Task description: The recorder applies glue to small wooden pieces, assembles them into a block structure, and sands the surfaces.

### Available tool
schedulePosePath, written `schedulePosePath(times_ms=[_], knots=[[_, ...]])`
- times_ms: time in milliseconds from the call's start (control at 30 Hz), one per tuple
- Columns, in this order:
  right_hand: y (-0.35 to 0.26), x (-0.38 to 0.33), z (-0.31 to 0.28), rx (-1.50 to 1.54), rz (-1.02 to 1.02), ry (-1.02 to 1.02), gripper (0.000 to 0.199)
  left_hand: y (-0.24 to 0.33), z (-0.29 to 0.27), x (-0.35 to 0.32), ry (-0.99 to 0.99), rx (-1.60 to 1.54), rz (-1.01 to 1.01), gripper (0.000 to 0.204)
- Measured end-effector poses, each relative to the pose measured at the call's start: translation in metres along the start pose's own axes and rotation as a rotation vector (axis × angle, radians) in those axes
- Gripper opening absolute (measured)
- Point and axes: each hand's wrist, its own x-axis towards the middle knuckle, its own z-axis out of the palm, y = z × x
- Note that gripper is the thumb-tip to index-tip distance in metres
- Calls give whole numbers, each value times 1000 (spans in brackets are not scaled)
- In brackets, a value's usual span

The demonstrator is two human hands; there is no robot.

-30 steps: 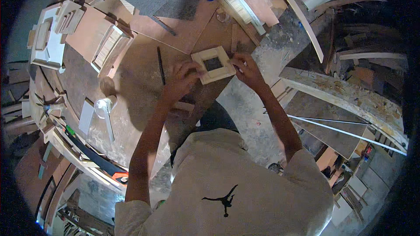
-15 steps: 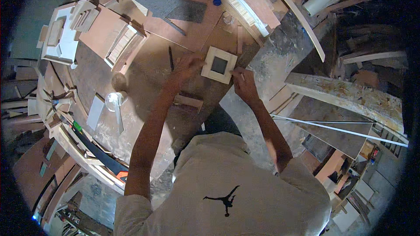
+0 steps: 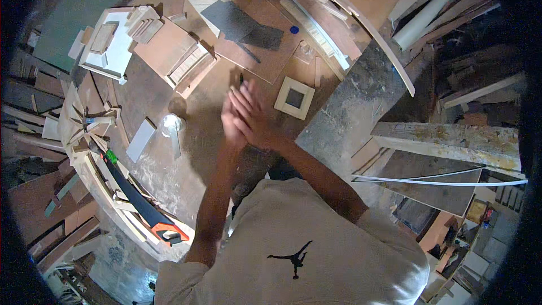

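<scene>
In front of my chest, over the worktable (image 3: pixel 197 118), my two hands are pressed against each other. My left hand (image 3: pixel 230 123) lies against my right hand (image 3: pixel 254 121), whose fingers stretch across it. Nothing shows between the palms, though the left fingers are partly covered. To the right of both hands, and apart from them, a small square wooden frame (image 3: pixel 306 101) lies flat with a dark centre. A thin dark stick, perhaps a pencil (image 3: pixel 241 78), shows just beyond my fingertips.
Beyond my hands lie dark grey sheets (image 3: pixel 231 20), wood strips (image 3: pixel 189 68) and a blue cap (image 3: pixel 294 30). Leftward are a bright lamp (image 3: pixel 172 125), a pale board (image 3: pixel 141 138) and an orange-handled handsaw (image 3: pixel 169 233). A white-painted beam (image 3: pixel 446 141) stands at right.
Both hands have left the wooden frame and come together to its left. The small wood block near my left forearm is now hidden. The whole view has shifted somewhat.
</scene>
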Motion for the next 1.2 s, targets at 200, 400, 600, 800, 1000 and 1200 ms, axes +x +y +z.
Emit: schedulePosePath(times_ms=[200, 400, 600, 800, 1000, 1200], knots=[[-5, 37, 17, 71, 41, 202, 40, 33, 36, -20, -44, -14, 207, 63], [14, 28, 25, 351, 278, 135, 39, 37, -7, -18, -19, 73, 203, 54], [100, 15, -17, 515, 624, -131, 49, 7, -16, 38, 255, 243, 195, 49], [145, 58, -20, -240, 156, -14, 71, 23, -100, 136, 251, 386, 273, 17], [192, 31, -31, -435, 301, -183, 91, 2, -12, 154, 484, 465, 168, 41], [178, 60, -45, -325, 171, -186, 92, 17, -47, 156, 13, 18, 249, 29]])
